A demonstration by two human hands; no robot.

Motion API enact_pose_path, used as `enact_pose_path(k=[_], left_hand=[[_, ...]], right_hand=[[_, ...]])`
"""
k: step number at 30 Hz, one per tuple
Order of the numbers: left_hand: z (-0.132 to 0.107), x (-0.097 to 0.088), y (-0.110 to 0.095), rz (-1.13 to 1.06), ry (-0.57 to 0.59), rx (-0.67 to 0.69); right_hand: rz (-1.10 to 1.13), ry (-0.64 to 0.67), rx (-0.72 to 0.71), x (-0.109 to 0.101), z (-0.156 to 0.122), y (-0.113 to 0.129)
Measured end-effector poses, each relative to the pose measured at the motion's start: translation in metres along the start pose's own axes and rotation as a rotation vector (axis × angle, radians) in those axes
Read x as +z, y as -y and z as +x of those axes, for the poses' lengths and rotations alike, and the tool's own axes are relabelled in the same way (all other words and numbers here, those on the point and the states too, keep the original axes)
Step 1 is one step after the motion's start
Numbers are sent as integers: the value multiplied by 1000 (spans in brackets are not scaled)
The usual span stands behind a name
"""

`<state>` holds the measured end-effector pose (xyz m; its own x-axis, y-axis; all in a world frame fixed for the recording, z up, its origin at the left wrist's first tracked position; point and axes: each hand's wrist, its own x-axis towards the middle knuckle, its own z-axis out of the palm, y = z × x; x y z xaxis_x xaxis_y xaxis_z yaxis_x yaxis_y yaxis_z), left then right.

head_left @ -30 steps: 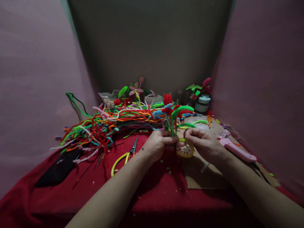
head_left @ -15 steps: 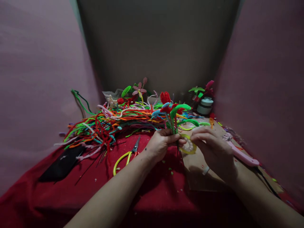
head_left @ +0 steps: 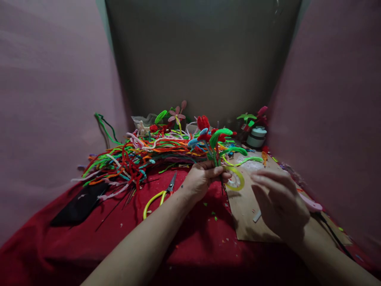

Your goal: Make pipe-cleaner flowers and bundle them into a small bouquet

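Observation:
My left hand (head_left: 204, 176) is closed around the lower stems of a small bunch of pipe-cleaner flowers (head_left: 216, 145), with red and blue blooms and curved green leaves on top. A roll of yellowish clear tape (head_left: 237, 180) sits against the fingers of that same hand. To the right of the roll is my right hand (head_left: 278, 198), apart from it, with fingers bent and blurred; whether a strip of tape lies between them cannot be made out. Yellow-handled scissors (head_left: 154, 198) rest on the red cloth beside my left forearm.
A large heap of multicoloured pipe cleaners (head_left: 143, 149) spreads across the back. At the left is a flat black object (head_left: 79, 206). Cardboard (head_left: 250, 226) lies at right, near a pink corded tool (head_left: 311, 204). A pale lidded jar (head_left: 256, 137) stands behind, with finished flowers nearby.
My right hand has moved right, away from the tape roll it was touching. The left hand still holds the bunch and has barely shifted.

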<state>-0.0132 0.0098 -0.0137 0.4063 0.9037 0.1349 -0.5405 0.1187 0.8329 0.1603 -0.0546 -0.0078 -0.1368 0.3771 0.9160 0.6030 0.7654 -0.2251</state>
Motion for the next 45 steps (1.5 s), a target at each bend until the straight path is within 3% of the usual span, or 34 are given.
enact_pose_path(k=[2, 5, 8, 12, 15, 19, 27, 35, 40, 45], left_hand=[[0, 0, 1, 3, 9, 3], [0, 1, 0, -12, 30, 0], [-1, 3, -2, -27, 39, -5], [-3, 5, -3, -18, 46, -10], [-2, 3, -2, 19, 22, -16], [0, 0, 1, 105, -90, -39], [-5, 11, -2, 325, -178, -104], [2, 1, 13, 541, -83, -15], [1, -1, 15, 697, -106, -4], [-1, -1, 14, 720, 2, 38]], right_hand=[[160, 9, 330, 3, 5, -5], [479, 197, 687, 9, 12, -13], [747, 308, 846, 16, 15, -15], [938, 231, 966, 26, 10, -16], [951, 173, 983, 29, 6, -20], [788, 138, 976, 27, 8, -26], [442, 233, 785, 31, 14, -22], [200, 296, 700, 38, 12, -20], [168, 381, 680, 38, 13, -23], [218, 378, 707, 36, 14, -22]])
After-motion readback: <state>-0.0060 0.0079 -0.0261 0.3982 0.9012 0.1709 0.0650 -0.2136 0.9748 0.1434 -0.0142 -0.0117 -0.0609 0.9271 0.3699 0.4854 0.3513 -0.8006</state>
